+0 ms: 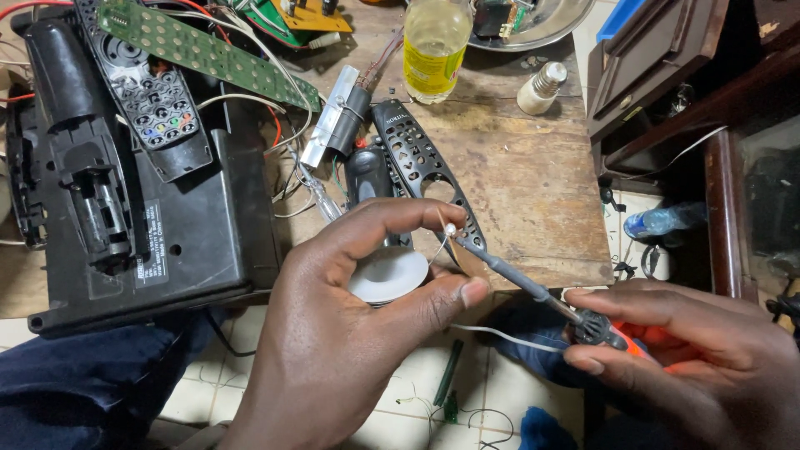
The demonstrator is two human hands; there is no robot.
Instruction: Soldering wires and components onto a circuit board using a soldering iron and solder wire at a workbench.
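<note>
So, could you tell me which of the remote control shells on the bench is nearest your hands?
The empty black front shell with open button holes, lying just above the left hand. The other one, on the black device, has its coloured buttons in place.

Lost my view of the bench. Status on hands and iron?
Left hand pinching white solder spool. Right hand gripping soldering iron, tip at the solder strand. Remote shell on table just behind.
</note>
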